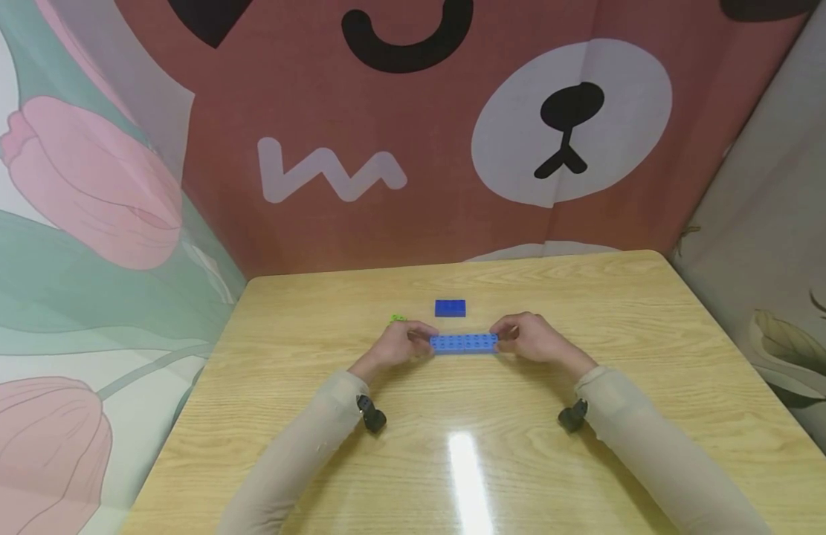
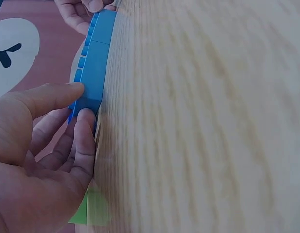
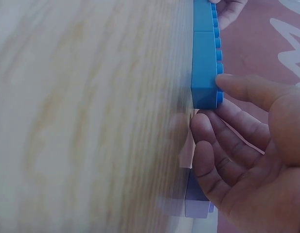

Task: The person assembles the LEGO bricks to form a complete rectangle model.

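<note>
Light-blue studded bricks form a long row [image 1: 463, 342] lying flat on the wooden surface [image 1: 653, 327]; this row serves as the landmark. A seam visible in both wrist views shows the row is made of two bricks butted end to end, so I judge the joining step to be largely done; whether the seam is fully closed cannot be told from here.

Left of the row, a small green piece [image 1: 398, 319] lies just beside my left hand [image 1: 401, 343]. That hand pinches the row's left end, thumb on the studs and fingers curled against the end face. Behind the row, a darker blue brick [image 1: 450, 307] sits near but apart, not yet attached. At the right end, my right hand [image 1: 528, 338] grips the row the same way, and a pale lilac brick [image 3: 197, 199] lies beneath this hand, just beside the end.

In front of the row, the surface runs open toward me. The loose bricks crowd the back and both ends. The far edge meets the printed backdrop [image 1: 413, 134].
</note>
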Available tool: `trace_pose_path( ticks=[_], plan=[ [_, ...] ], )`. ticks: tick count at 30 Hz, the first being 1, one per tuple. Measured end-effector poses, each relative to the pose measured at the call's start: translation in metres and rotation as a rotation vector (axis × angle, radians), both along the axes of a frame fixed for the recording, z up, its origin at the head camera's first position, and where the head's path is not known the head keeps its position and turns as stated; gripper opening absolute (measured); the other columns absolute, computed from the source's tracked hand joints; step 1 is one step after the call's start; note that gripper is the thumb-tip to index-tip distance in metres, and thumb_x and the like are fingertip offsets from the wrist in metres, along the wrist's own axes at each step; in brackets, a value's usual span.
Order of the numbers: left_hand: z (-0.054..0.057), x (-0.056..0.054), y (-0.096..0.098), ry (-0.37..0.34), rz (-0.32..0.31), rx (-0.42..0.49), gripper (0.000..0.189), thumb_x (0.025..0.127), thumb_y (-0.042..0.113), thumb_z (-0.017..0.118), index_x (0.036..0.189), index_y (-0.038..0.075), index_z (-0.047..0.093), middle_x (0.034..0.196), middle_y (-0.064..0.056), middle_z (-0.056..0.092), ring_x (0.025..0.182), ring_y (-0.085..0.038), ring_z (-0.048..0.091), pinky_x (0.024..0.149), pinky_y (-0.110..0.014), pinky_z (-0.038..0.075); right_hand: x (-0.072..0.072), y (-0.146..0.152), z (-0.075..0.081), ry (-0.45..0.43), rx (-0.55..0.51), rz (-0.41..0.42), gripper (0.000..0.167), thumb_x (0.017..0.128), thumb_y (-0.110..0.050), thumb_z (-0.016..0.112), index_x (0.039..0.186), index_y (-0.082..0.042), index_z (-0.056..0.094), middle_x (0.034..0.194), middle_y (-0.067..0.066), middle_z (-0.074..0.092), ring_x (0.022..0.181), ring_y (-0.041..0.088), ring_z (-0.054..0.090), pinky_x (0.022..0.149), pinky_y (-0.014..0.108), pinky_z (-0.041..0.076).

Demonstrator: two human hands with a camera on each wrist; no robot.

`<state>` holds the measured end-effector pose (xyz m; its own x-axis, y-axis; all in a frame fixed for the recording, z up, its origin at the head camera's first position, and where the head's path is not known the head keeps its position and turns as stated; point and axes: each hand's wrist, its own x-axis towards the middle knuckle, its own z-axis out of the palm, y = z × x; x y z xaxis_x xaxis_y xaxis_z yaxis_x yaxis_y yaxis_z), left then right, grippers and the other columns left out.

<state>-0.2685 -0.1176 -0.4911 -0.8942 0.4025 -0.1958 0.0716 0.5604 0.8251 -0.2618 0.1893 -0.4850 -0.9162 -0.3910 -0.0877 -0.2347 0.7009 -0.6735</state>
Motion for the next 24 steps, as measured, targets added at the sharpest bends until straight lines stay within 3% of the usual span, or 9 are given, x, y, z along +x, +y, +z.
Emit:
trace_pose_path(
  ticks=[13, 24],
  plan=[
    [-0.003, 0.0, 0.0, -0.013, -0.001, 0.0, 0.03, 0.092, 0.017, 0.072, 0.121, 0.024, 0.07, 0.121, -0.004, 0.069, 0.108, -0.02, 0.066, 0.079, -0.031, 0.059, -0.002, 0.001, 0.006, 0.014, -0.023, -0.001, 0.032, 0.091, -0.023, 0.073, 0.12, -0.01, 0.069, 0.111, 0.008, 0.073, 0.099, 0.024, 0.068, 0.079, 0.034, 0.057],
    [-0.002, 0.001, 0.001, 0.002, 0.002, -0.009, 0.03, 0.093, 0.017, 0.071, 0.122, 0.025, 0.07, 0.12, -0.002, 0.069, 0.108, -0.02, 0.065, 0.079, -0.031, 0.058, -0.01, -0.01, 0.018, 0.026, -0.076, -0.05, 0.032, 0.094, -0.022, 0.07, 0.122, -0.008, 0.068, 0.109, 0.007, 0.071, 0.091, 0.02, 0.067, 0.069, 0.03, 0.054]
  ],
)
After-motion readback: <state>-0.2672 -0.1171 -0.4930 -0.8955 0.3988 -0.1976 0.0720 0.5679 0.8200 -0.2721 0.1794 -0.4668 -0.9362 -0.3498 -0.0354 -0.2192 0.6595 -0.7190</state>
